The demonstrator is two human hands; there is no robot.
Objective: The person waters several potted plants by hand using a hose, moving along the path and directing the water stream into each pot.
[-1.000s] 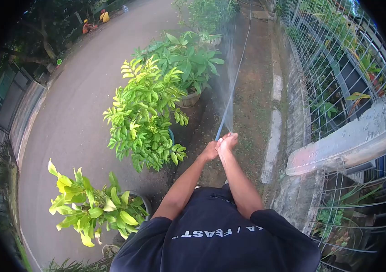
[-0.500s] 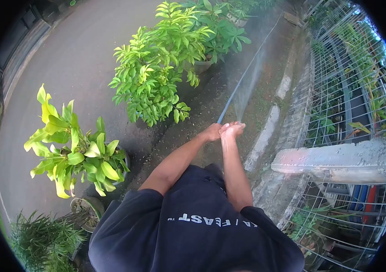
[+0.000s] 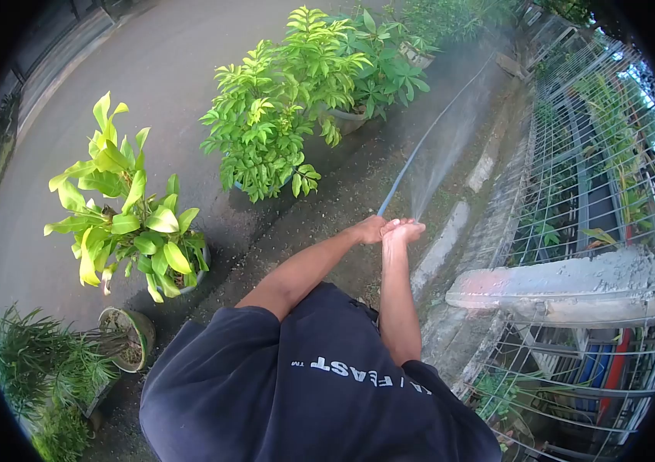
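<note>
My left hand [image 3: 367, 229] and my right hand [image 3: 403, 230] are held together in front of me, both closed on the end of a thin blue hose [image 3: 420, 154]. The hose runs away from my hands along the dirt strip toward the far end. A fan of water spray [image 3: 439, 165] leaves my hands and drifts up and to the right, toward the wire fence. The hose end itself is hidden between my fingers.
Potted leafy plants [image 3: 281, 115] line the left of the dirt strip, with a yellow-green one [image 3: 127, 219] and a grassy pot [image 3: 123, 331] nearer me. A paved road [image 3: 135, 69] lies left. A concrete kerb [image 3: 439, 250], wall cap [image 3: 566, 285] and wire fence [image 3: 597, 154] run along the right.
The view has swung down and left, so the near pots now show more. My hands stay together on the hose; the spray now angles further right toward the fence.
</note>
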